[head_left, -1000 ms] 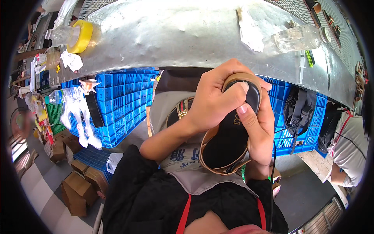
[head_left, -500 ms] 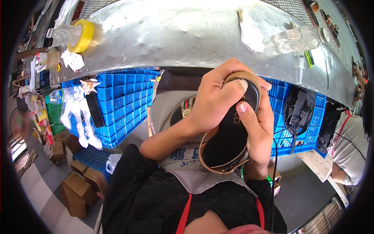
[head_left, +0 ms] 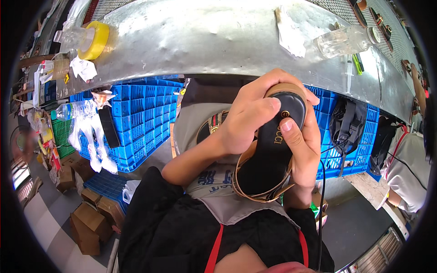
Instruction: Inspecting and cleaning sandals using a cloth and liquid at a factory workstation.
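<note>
A sandal (head_left: pixel 264 164) with a black insole, gold lettering and a tan sole edge is held up over my lap, its heel end away from me. My left hand (head_left: pixel 252 116) wraps round the heel from the left, with its thumb at the insole's edge. On the right side my right hand (head_left: pixel 304 145) grips the same sandal, the thumb pressed on the insole beside a small round gold emblem. The fingers beneath the sole are mostly hidden. Another sandal (head_left: pixel 214 125) with a striped strap and gold trim rests on my lap, partly behind my left forearm.
Ahead runs a metal workbench (head_left: pixel 191 43), carrying a clear bottle (head_left: pixel 343 42), a yellow tape roll (head_left: pixel 95 41), white paper (head_left: pixel 291 34) and a syringe (head_left: pixel 349 73). Blue crates (head_left: pixel 141 123) stand below it. Cardboard boxes (head_left: pixel 88 223) lie at left; another person's sleeve (head_left: pixel 412 168) shows at right.
My left thumb has shifted left off the middle of the insole, uncovering the gold emblem and more lettering. The sandal has turned slightly, and both hands still hold it.
</note>
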{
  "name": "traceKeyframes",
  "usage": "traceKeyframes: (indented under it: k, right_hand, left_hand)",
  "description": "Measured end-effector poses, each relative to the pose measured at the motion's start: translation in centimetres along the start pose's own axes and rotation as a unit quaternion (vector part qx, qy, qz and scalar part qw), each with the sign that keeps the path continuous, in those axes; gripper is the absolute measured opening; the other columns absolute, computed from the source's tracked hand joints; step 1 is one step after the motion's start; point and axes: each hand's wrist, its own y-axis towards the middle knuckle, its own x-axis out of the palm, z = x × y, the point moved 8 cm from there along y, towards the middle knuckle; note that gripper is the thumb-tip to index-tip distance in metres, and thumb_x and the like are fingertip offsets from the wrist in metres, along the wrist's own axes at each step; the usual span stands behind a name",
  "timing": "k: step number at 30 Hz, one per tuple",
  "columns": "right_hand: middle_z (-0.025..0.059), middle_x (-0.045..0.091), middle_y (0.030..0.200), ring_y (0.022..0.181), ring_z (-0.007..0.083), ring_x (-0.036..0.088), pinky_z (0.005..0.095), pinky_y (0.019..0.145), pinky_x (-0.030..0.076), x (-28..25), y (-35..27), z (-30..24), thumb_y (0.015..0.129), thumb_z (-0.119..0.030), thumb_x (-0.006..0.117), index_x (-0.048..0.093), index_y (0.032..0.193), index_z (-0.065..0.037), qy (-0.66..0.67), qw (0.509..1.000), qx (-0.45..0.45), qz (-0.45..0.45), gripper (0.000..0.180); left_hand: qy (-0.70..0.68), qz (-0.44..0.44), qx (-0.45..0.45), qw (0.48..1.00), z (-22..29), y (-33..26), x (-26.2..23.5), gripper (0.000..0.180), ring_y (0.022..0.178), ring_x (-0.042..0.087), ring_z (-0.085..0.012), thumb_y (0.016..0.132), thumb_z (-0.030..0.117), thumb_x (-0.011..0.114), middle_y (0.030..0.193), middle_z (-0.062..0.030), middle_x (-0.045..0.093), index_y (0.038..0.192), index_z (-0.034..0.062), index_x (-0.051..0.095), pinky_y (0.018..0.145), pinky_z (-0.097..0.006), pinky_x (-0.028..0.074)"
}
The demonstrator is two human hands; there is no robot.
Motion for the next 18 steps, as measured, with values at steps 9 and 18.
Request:
traceKeyframes:
  k: [9,18]
  right_hand:
    - [0.0071,0.057,0.119,0.108,0.0112,0.055,0.0252,0.092,0.045,0.1,0.2,0.4,0.101,-0.008,0.051,0.045,0.135,0.000,-0.003,1.000,0.001,-0.006,0.035]
    - [0.0020,0.058,0.115,0.102,0.0077,0.053,0.0240,0.090,0.044,-0.1,2.7,4.4,0.100,-0.015,0.058,0.050,0.135,-0.001,0.029,0.995,0.093,-0.028,0.039]
  left_hand:
    - [0.027,0.031,0.006,0.999,0.5,-0.1,-0.4,0.039,0.107,0.063,-0.0250,0.095,0.023,0.046,0.114,-0.0220,0.066,0.118,-0.0067,0.057,0.095,-0.037,0.048]
    - [0.007,-0.071,0.722,0.688,21.2,-20.8,1.6,0.042,0.139,0.036,-0.0268,0.097,0.029,0.052,0.139,-0.0234,0.048,0.133,0.0065,0.047,0.119,-0.056,0.011]
